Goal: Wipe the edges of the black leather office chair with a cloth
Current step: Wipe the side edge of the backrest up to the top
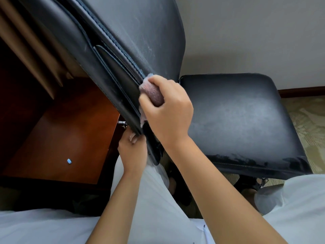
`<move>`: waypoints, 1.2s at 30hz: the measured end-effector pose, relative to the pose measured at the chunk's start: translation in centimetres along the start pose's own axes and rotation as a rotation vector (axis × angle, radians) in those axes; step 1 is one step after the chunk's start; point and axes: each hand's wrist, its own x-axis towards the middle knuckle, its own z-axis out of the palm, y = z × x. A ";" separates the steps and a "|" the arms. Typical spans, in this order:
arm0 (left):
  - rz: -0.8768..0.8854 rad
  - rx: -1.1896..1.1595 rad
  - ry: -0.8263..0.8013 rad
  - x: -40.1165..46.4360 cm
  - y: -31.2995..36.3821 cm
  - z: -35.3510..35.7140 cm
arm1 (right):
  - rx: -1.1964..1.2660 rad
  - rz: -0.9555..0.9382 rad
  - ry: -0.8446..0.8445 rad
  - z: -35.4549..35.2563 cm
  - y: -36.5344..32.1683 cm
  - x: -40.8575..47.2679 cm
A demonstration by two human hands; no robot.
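Observation:
The black leather office chair fills the middle of the head view, its backrest (137, 32) rising to the upper left and its seat (237, 120) spreading to the right. A pinkish cloth (152, 93) is bunched in my right hand (168, 110), which grips it and presses it against the backrest's side edge near the seat joint. Just below, my left hand (132, 152) grips the lower end of that same edge, fingers curled round it. Part of the cloth is hidden under my right fingers.
A reddish-brown wooden desk (70, 134) stands at the left, close behind the backrest, with a small blue object (69, 161) on it. Beige curtains (26, 50) hang at the upper left. A white wall and patterned carpet (307, 120) lie to the right.

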 end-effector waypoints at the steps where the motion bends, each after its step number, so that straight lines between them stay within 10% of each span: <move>1: 0.001 -0.010 -0.008 -0.1 0.0 0.0 | -0.018 -0.011 0.010 0.2 -0.3 0.3; 36: -0.024 -0.044 0.007 0.4 0.0 -0.3 | -0.107 0.038 -0.023 -0.8 2.5 -2.7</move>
